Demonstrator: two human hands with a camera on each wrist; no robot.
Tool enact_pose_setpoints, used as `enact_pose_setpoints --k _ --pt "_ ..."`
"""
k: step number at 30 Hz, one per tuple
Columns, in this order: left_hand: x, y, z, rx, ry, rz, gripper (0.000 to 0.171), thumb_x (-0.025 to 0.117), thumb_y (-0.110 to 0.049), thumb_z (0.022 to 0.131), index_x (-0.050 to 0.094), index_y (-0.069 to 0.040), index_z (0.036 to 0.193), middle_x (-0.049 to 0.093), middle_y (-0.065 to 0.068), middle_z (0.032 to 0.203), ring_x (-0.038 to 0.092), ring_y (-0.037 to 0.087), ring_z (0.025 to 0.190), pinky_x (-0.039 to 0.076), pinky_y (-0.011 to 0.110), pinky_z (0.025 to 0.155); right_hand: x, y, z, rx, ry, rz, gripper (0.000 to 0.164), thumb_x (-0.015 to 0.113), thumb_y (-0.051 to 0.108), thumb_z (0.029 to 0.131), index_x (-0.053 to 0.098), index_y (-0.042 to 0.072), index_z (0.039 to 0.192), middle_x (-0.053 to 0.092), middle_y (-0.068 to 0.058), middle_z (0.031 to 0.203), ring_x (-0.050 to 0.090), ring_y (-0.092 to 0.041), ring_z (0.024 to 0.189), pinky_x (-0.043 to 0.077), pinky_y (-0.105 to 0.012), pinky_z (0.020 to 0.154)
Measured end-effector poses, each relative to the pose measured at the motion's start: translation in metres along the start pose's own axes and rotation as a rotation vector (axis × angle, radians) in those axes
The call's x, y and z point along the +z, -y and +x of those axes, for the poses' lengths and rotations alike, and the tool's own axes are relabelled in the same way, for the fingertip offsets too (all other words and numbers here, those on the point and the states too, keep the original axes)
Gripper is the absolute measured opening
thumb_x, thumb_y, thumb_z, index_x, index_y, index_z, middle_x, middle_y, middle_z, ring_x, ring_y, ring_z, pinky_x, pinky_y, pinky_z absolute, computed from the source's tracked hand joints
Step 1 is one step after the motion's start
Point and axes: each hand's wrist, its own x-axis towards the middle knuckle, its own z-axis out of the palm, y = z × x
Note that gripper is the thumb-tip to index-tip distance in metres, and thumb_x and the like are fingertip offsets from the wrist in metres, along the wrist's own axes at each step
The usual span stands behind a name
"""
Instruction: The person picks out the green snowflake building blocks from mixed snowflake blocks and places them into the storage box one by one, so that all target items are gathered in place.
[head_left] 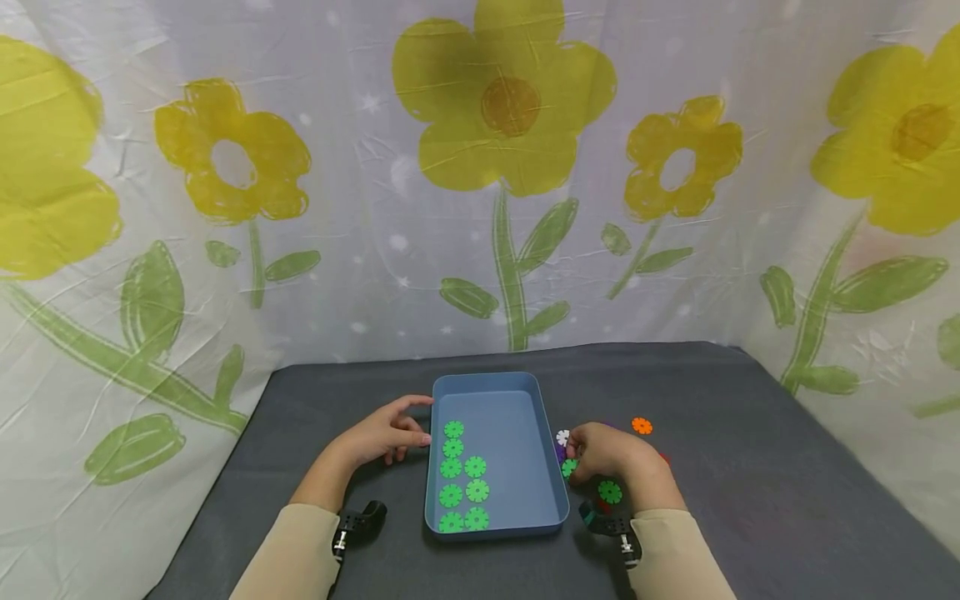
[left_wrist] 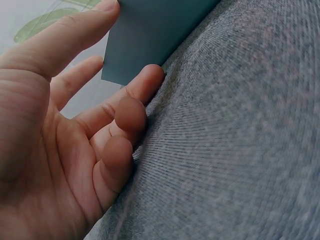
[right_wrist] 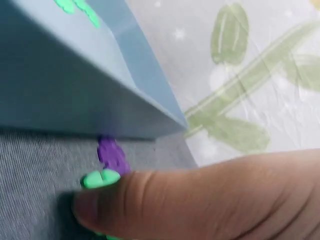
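A blue-grey rectangular tray (head_left: 517, 442) lies on the dark cloth, with several green notched discs (head_left: 477, 490) inside, in two columns along its left side. My left hand (head_left: 386, 433) is at the tray's left wall, thumb and index finger extended to it. In the left wrist view the other fingers bend loosely near the cloth. Right of the tray, my right hand (head_left: 609, 454) pinches a green notched disc (right_wrist: 101, 178) by its edge; the thumb covers part of it. A purple disc (right_wrist: 113, 156) lies right beside it, near the tray wall. A white disc (head_left: 562, 437) sits at the fingertips.
Another green disc (head_left: 610, 492) lies near my right wrist, with a bit of red beside it. An orange disc (head_left: 642, 426) is beyond the right hand. The dark cloth (head_left: 750, 467) covers the table, and a flower-printed curtain (head_left: 360, 275) hangs behind it.
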Motion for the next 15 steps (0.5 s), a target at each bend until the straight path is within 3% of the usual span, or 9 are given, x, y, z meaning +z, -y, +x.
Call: enact_pose_setpoints --k 3,8,15 --pt "-0.001 0.0 0.0 0.003 0.0 0.004 0.076 0.076 -0.025 0.096 0.035 -0.012 0.159 0.072 0.008 0.096 0.054 0.021 0.061 0.045 0.035 0.051 0.002 0.011 -0.001 0.008 -0.031 -0.07 0.023 0.076 -0.007 0.069 0.063 0.004 0.085 0.053 -0.004 0.075 0.048 -0.02 0.065 0.038 -0.032 0.055" --pt "-0.001 0.0 0.0 0.007 0.004 0.001 0.076 0.076 -0.026 0.096 0.035 -0.012 0.159 0.072 0.008 0.096 0.054 0.021 0.061 0.045 0.035 0.051 0.007 0.025 -0.002 0.025 -0.054 -0.191 0.031 0.071 -0.01 0.073 0.071 0.003 0.102 0.062 -0.005 0.088 0.052 -0.023 0.07 0.043 -0.033 0.057" --pt "0.0 0.001 0.001 0.005 0.013 -0.009 0.077 0.076 -0.026 0.096 0.034 -0.011 0.159 0.072 0.009 0.096 0.054 0.02 0.06 0.045 0.034 0.051 0.007 0.031 -0.003 0.045 -0.054 -0.197 0.035 0.067 -0.014 0.08 0.076 0.0 0.11 0.071 -0.01 0.098 0.058 -0.022 0.064 0.049 -0.033 0.053"
